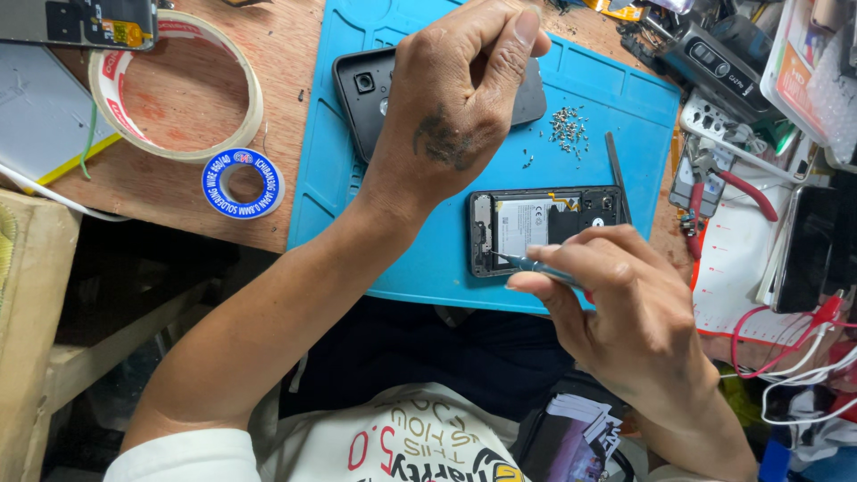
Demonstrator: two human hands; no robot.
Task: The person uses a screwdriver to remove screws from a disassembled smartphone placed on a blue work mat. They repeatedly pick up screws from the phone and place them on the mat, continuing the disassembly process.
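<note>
Blue silicone work mat (393, 223): an opened black phone (544, 228) is borne.
Right hand (625, 303): a thin metal-tipped screwdriver (536, 266) is pinched tight.
Left hand (455, 98): closed in a fist over a black back cover (366, 94); contents cannot be told.

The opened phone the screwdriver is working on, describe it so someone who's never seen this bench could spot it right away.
Find the blue work mat covering the middle of the wooden bench. Near its front edge lies the opened phone, back removed, its pale battery and dark boards exposed, with the right hand bringing a thin screwdriver to its lower left corner. The black back cover further up the mat shows only smooth plastic and a camera hole.
</note>
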